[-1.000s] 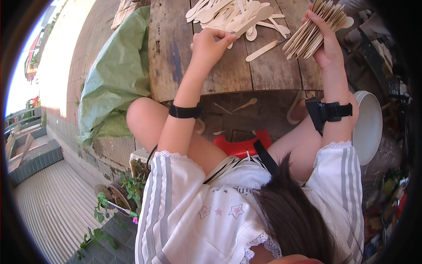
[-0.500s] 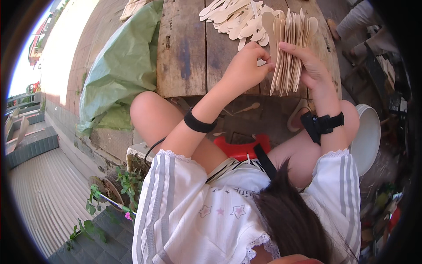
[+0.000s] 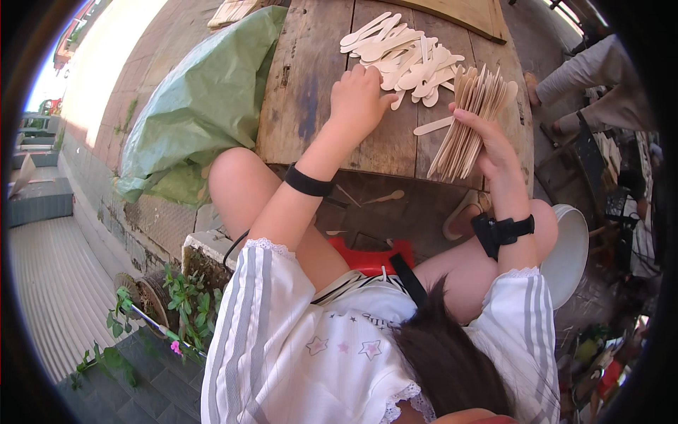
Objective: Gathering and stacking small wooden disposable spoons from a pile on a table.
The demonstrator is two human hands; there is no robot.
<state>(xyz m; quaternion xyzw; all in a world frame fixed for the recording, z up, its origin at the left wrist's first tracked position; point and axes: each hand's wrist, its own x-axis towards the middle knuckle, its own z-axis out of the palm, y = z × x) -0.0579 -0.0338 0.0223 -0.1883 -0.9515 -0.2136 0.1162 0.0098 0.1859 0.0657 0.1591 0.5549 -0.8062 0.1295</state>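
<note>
A pile of loose wooden spoons (image 3: 406, 56) lies spread on the plank table (image 3: 307, 116). At the near left edge of that pile is my left hand (image 3: 357, 102), palm down, its fingers bent and the thumb held apart; no spoon shows in it. My right hand (image 3: 494, 145) grips a thick bundle of wooden spoons (image 3: 470, 134), thumb across the front, the bundle leaning with its upper end to the right. One pale wooden stick (image 3: 432, 127) pokes out on the bundle's left; where its other end lies is hidden.
A green plastic sheet (image 3: 205, 92) hangs at the table's left. A wooden board (image 3: 459, 15) lies at its far edge. Beyond the right side, another person's legs (image 3: 586, 85) show. A white bucket (image 3: 568, 247) stands by my right knee, and a red stool (image 3: 367, 256) is below me.
My left hand has moved left, away from the bundle to the loose pile. The bundle in my right hand has come nearer and tilts more. The whole view has shifted slightly.
</note>
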